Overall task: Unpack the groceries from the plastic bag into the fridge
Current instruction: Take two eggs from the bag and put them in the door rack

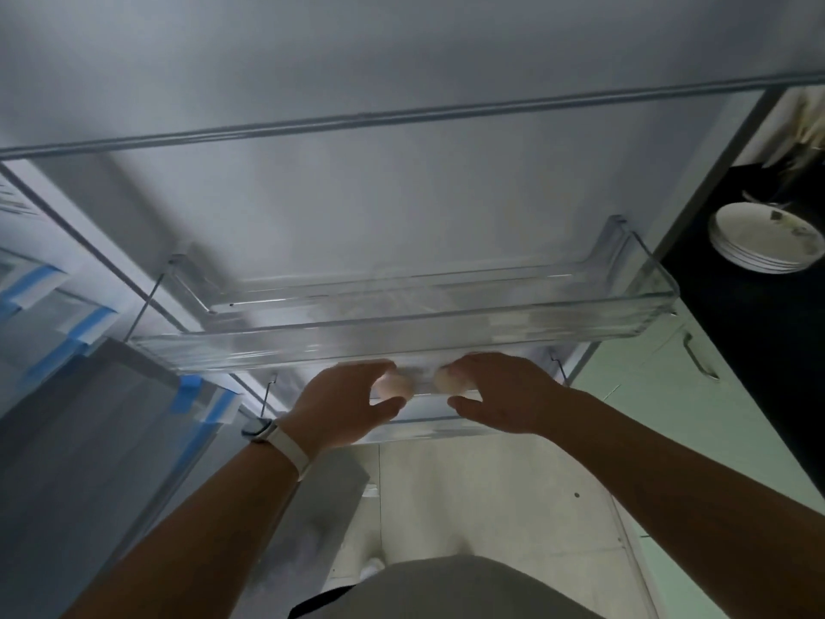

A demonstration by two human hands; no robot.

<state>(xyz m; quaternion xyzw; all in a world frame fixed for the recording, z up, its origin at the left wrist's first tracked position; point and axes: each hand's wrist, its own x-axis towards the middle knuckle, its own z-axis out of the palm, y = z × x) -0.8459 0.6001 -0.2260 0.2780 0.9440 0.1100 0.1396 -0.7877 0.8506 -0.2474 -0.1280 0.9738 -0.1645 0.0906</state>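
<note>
Clear plastic door bin (402,337) on the fridge door (402,194), just below it your left hand (343,404), grip curled round a pale egg (395,386), your right hand (504,390), grip curled round a second egg (448,379), plates (765,239) well right of the bin

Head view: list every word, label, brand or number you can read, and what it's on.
No text is readable.
Sticker on the white panel at far left: printed lines, too blurred to read.
Watch on the left wrist: nothing legible.
Pale round item in the left hand, second pale round item in the right hand: no print seen.
</note>
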